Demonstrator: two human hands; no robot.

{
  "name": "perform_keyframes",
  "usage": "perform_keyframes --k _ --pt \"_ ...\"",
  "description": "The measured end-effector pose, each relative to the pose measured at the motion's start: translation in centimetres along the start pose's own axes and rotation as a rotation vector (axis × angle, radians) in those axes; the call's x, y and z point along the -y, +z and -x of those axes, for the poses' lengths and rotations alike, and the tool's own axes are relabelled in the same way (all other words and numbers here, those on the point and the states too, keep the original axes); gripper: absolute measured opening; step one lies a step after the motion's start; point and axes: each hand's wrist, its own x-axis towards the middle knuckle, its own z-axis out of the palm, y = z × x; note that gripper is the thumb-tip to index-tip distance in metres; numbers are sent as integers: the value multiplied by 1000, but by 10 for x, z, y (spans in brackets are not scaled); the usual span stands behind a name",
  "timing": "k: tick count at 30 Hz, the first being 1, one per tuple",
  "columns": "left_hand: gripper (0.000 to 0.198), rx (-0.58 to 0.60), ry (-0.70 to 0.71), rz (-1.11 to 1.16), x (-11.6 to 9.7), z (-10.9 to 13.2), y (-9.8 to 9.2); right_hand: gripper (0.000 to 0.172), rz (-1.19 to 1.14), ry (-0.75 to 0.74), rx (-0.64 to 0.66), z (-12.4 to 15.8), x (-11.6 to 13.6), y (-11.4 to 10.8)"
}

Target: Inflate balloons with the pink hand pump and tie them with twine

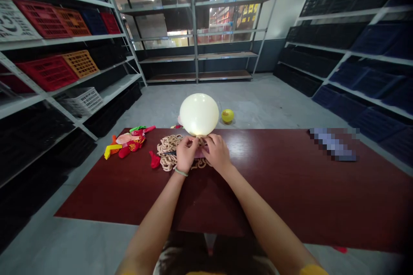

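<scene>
A pale cream inflated balloon (pixel 199 114) stands above the far part of the table, its neck pointing down towards me. My left hand (pixel 186 153), with a light green band at the wrist, pinches at the neck from the left. From the right, my right hand (pixel 217 150) has its fingers closed at the same neck; the fingertips hide the detail there. Beneath and beside both hands lies a tangled beige cord (pixel 168 165), with something dark and a pinkish piece partly covered by the fingers. A small red balloon (pixel 155 160) lies left of the cord.
Several uninflated balloons (pixel 129 142) in red, yellow, green and peach lie at the left of the dark red table (pixel 274 193). A pixelated flat item (pixel 335 144) lies at the right. A yellow balloon (pixel 227 116) is on the floor beyond. Shelves with crates (pixel 45 73) stand around.
</scene>
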Motion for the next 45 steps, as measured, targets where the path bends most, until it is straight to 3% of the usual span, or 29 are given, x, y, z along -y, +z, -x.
perform_keyframes --k 5,12,15,22,27,34,40,45 --pt "25 -60 -9 33 4 -2 1 18 36 -19 -47 -1 0 4" --pt "27 -16 -310 338 10 -11 -5 13 47 -187 -60 3 5 -9" --pt "28 -16 -357 365 6 -11 -6 10 14 -208 -51 2 5 -10" --pt "28 43 -381 329 -3 -11 -7 17 -172 -109 -76 -1 -4 -11" --pt "29 42 -488 498 -10 -9 -8 19 -276 -61 -135 2 -8 -7" --pt "41 134 -580 677 -14 -8 -12 21 -365 26 -158 2 -10 -5" --pt "41 105 -521 533 -5 -10 -7 21 -365 19 -144 2 -10 -6" --pt "21 96 -161 48 -2 -9 -9 18 -310 -4 -141 0 -11 -12"
